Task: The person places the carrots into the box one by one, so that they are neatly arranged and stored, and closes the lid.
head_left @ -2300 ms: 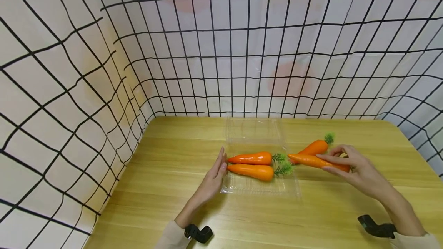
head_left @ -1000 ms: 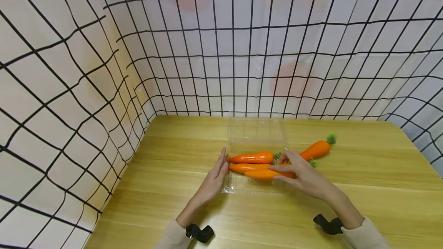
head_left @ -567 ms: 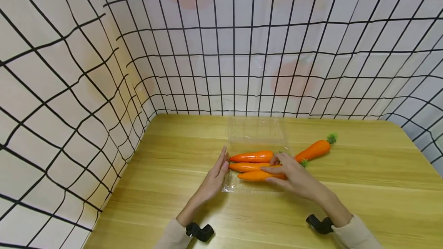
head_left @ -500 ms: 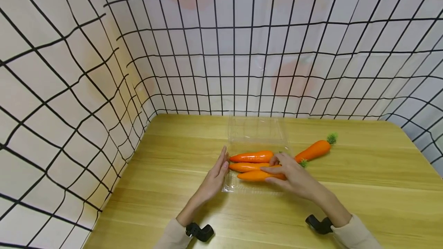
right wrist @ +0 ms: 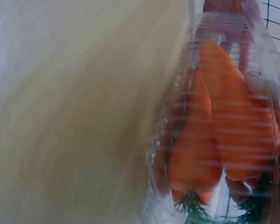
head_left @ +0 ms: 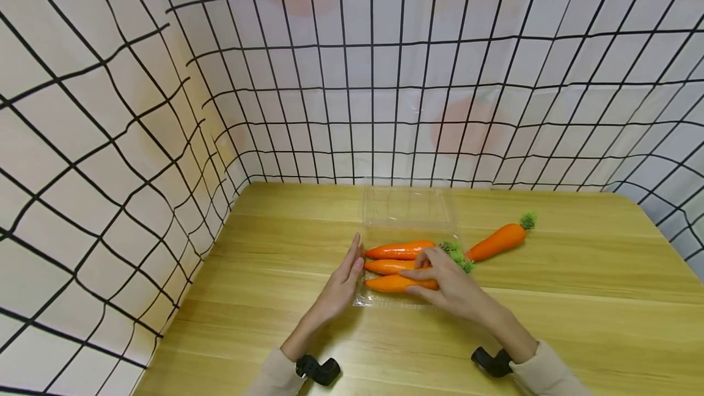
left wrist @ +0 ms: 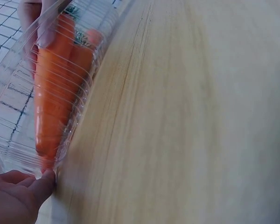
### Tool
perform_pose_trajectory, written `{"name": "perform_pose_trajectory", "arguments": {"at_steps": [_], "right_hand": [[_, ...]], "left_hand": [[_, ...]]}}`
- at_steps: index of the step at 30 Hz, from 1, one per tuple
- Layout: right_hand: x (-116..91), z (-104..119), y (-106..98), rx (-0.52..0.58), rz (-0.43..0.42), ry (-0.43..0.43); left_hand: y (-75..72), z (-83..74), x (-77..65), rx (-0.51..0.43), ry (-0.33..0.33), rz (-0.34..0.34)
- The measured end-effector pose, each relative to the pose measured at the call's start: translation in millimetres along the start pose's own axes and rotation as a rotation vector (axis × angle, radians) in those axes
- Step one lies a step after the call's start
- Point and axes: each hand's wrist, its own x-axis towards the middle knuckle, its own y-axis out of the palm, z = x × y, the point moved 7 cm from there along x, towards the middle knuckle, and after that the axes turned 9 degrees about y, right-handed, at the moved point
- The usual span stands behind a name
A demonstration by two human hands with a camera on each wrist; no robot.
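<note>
A clear plastic clamshell container (head_left: pixel 361 299) lies on the table with its lid (head_left: pixel 408 205) folded back. Two carrots, a back carrot (head_left: pixel 398 250) and a middle carrot (head_left: pixel 385 266), lie side by side in it, tips to the left. My right hand (head_left: pixel 452 281) pinches a third, front carrot (head_left: pixel 385 284) between thumb and fingers, low over the tray beside the middle one. Against the container's left end, my left hand (head_left: pixel 337 286) rests with fingers straight. Ribbed plastic walls cover the carrots (right wrist: pixel 233 116) in the right wrist view.
Right of the container another carrot (head_left: pixel 499 241) lies slantwise on the wooden table (head_left: pixel 550 310), its leafy top pointing away. White cloth (head_left: pixel 418 66) with a black grid stands behind and along the left side.
My right hand has brought the front carrot from the right side over into the container, lowering it and sliding it left beside the middle one. The left hand has stayed at the container's end.
</note>
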Motion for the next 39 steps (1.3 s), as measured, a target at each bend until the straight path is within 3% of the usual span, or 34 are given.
{"name": "perform_pose_trajectory", "arguments": {"at_steps": [5,16,24,28,34,39], "right_hand": [[1,1,5,0.016,0.032,0.047],[1,1,11,0.013,0.014,0.053],[-3,3,12,0.011,0.092,0.107],[-6,8,3,0.017,0.090,0.108],[-14,12,-27,-0.002,0.051,0.105],[-21,-1,-53,-0.023,0.000,0.109]], "left_hand": [[0.2,0.8,0.2,0.006,0.004,-0.001],[1.1,0.4,-0.9,-0.020,-0.014,0.003],[0.6,-0.3,-0.7,-0.023,-0.004,-0.001],[0.9,0.9,-0.7,-0.019,-0.002,-0.001],[1.1,1.0,-1.5,-0.014,-0.005,-0.001],[0.6,1.4,-1.2,-0.008,-0.004,-0.002]]}}
